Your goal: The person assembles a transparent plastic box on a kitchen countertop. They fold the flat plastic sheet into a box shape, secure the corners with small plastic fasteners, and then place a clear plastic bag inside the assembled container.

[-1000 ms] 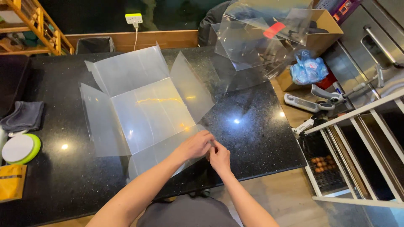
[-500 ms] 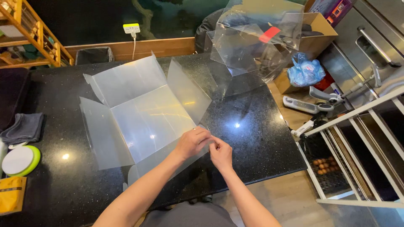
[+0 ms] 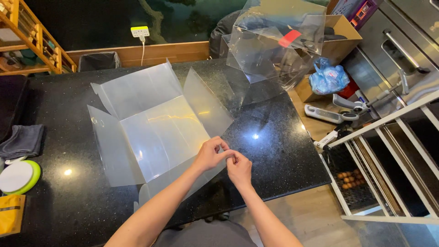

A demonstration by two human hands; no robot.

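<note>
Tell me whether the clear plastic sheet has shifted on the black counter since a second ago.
Cannot tell. The clear plastic sheet keeps about the same place relative to the grey cloth and the counter's front edge; the small differences fit the head camera moving.

grey cloth (image 3: pixel 22 141) | green-rimmed round lid (image 3: pixel 18 177) — left edge | blue bag (image 3: pixel 327 76) — right

left hand (image 3: pixel 209 154): bare, no ring, no glove | right hand (image 3: pixel 239 167): bare | forearms: uncovered, no sleeves, no watch | lap: grey garment

yellow packet (image 3: pixel 10 220) cut off left, sheet corner hidden by hands
</note>
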